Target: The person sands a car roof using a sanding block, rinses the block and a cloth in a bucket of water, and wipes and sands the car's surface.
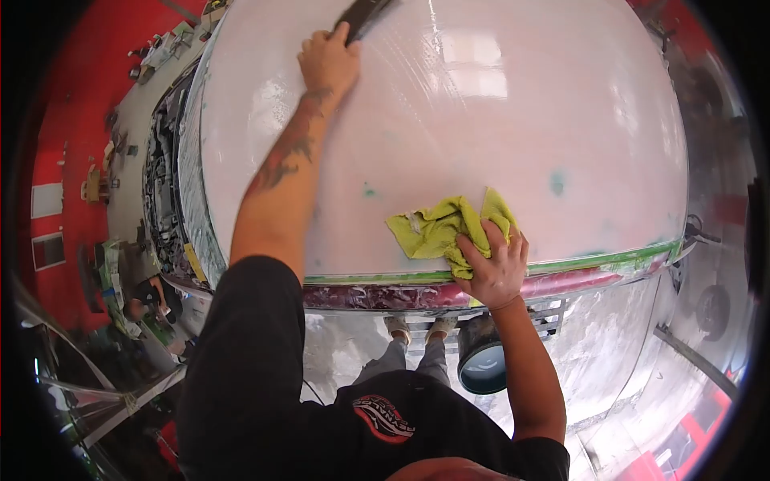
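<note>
My left hand (pixel 330 68) reaches far over a wet, pale pinkish-white vehicle panel (pixel 281 160), its fingers wrapped around a long black sanding block (pixel 365 16) that runs partly out of the top of the view. Wet streaks and glossy reflections show to the right of the block. Close to the panel's near edge, my right hand (pixel 497 268) presses on a crumpled yellow-green cloth (pixel 439 228), with some of the fabric bunched under its fingers. Small green patches (pixel 557 182) show through the pale coating.
A dark bucket (pixel 483 365) with liquid in it stands below, beside my feet (pixel 439 327) on a slatted platform. A maroon strip (pixel 377 297) borders the panel's near edge. An exposed engine bay (pixel 170 172) lies at left. Another person (pixel 152 298) is at lower left.
</note>
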`<state>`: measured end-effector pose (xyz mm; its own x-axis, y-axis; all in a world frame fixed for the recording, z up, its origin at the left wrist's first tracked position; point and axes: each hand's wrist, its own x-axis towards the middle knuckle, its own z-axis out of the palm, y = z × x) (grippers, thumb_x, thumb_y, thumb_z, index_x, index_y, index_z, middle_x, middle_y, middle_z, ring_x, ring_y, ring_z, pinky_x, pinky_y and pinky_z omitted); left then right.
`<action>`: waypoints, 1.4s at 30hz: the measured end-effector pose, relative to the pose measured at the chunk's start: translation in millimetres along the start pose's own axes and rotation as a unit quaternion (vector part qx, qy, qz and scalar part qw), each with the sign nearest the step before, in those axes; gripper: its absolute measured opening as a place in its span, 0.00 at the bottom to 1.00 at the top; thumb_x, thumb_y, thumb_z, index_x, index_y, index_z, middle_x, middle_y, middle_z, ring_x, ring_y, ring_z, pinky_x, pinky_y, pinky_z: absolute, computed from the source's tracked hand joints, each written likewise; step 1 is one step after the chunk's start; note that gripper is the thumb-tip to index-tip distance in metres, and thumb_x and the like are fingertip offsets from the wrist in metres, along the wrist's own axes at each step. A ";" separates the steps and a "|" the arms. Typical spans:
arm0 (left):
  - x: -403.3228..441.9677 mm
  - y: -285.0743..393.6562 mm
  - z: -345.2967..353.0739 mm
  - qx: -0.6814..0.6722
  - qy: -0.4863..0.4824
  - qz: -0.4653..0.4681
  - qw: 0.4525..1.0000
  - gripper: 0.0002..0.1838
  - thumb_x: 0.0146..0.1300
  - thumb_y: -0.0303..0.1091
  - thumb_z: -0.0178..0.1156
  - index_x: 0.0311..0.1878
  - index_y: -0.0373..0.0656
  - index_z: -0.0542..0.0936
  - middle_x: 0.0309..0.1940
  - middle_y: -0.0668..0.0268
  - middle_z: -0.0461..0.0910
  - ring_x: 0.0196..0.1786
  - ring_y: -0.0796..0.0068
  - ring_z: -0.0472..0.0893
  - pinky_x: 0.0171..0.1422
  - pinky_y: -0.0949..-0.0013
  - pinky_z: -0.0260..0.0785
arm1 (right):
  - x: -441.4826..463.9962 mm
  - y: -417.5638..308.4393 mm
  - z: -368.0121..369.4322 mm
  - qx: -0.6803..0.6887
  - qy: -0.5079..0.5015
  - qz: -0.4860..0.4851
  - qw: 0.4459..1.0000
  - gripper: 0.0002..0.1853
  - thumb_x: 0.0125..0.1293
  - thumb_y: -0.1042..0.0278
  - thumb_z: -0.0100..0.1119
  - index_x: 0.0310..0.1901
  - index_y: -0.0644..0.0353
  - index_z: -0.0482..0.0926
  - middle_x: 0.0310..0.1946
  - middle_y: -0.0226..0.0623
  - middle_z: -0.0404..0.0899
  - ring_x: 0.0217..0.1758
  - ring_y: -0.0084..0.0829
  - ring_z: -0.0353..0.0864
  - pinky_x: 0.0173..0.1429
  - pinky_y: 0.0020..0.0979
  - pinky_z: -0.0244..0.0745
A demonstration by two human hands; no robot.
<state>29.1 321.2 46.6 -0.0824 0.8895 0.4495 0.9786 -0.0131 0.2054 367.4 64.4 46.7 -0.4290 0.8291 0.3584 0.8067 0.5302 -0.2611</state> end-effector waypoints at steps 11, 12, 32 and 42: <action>35.5 42.1 8.5 -0.065 -0.050 0.218 0.972 0.25 0.68 0.43 0.62 0.67 0.51 0.79 0.58 0.54 0.79 0.59 0.51 0.76 0.66 0.52 0.68 | 3.6 3.8 -0.2 0.010 0.001 -0.010 1.000 0.30 0.38 0.52 0.74 0.50 0.34 0.86 0.62 0.33 0.73 0.62 0.51 0.71 0.64 0.53 0.68; 68.1 26.2 20.4 -0.026 -0.051 0.145 0.988 0.24 0.70 0.45 0.59 0.67 0.51 0.79 0.56 0.54 0.80 0.59 0.51 0.77 0.66 0.53 0.68 | 3.5 4.9 -0.5 0.007 0.001 -0.008 1.000 0.30 0.38 0.52 0.74 0.50 0.34 0.86 0.62 0.33 0.73 0.62 0.51 0.71 0.64 0.53 0.68; 147.2 49.8 52.3 0.075 -0.094 -0.019 0.993 0.26 0.70 0.51 0.57 0.68 0.52 0.78 0.55 0.50 0.79 0.60 0.49 0.78 0.64 0.48 0.70 | 4.0 6.6 0.8 0.008 -0.003 -0.008 1.000 0.30 0.39 0.49 0.73 0.51 0.34 0.85 0.62 0.32 0.72 0.64 0.48 0.70 0.66 0.55 0.66; -25.9 350.4 65.8 -0.173 -0.134 0.385 0.896 0.19 0.67 0.42 0.60 0.58 0.49 0.82 0.50 0.54 0.79 0.62 0.53 0.74 0.64 0.49 0.65 | 4.5 6.3 -0.8 0.004 -0.017 -0.018 1.000 0.29 0.40 0.48 0.73 0.51 0.33 0.86 0.62 0.32 0.72 0.65 0.49 0.69 0.65 0.55 0.66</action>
<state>386.6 323.7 49.7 0.6865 0.6326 0.3585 0.6042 -0.7706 0.2028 370.9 71.3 47.3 -0.4722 0.8144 0.3374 0.7866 0.5620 -0.2557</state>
